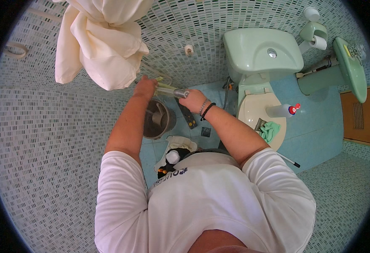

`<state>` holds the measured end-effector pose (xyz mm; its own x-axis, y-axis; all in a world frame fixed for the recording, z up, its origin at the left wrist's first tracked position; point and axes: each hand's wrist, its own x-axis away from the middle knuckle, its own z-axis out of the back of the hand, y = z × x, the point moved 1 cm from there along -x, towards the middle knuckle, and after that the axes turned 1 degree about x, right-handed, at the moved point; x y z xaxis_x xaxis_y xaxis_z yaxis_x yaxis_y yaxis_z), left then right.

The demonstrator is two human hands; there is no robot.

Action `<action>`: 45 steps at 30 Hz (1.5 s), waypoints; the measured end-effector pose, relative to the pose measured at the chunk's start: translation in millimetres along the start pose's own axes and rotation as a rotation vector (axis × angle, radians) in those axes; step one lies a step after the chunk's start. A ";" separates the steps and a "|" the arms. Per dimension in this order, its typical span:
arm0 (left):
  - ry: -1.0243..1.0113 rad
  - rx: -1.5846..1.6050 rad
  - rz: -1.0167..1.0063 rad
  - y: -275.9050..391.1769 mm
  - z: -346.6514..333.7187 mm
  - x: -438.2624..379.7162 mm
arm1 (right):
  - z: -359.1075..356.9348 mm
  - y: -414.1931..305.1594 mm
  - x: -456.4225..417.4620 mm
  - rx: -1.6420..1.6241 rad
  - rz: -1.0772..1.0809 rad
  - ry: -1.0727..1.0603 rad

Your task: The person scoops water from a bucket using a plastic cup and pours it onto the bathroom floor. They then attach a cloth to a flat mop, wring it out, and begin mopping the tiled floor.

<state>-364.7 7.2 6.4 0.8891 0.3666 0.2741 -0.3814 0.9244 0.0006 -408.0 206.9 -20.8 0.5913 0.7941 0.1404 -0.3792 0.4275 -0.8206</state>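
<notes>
My right hand [193,100] is closed on the grey, cylindrical end of a handheld shower head or similar tool [180,93]. Its hose or handle cannot be made out clearly. My left hand [145,89] is closed around something yellow-green [164,86], seemingly a brush or scrubber, which reaches towards the grey end at my right hand; whether the two touch or are one piece I cannot tell. Beneath my left hand stands a brown bucket [169,121] with a scoop-like vessel [158,118] inside.
A knotted cream curtain [102,47] hangs at upper left. On the closed toilet lid [251,107] lie a white bottle with a red cap [278,110] and a green cloth [269,131]. A green pedestal washbasin [351,69] stands at right. A white stool [180,142] is partly hidden below me.
</notes>
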 end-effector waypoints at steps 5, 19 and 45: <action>-0.116 -0.124 -0.049 -2.6 4.0 1.8 | 0.4 -3.6 0.8 -0.033 -0.043 -0.037; 0.099 0.096 -0.006 -23.6 2.1 6.8 | 2.0 -20.3 7.3 0.166 0.074 -0.105; 0.249 0.440 -0.066 -15.1 -1.2 -5.0 | -14.7 19.6 8.8 0.552 0.325 -0.216</action>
<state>-363.2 -8.4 3.9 0.9278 0.3724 0.0225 -0.3453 0.8342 0.4301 -399.7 215.9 -43.8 0.2518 0.9637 0.0883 -0.8556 0.2644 -0.4449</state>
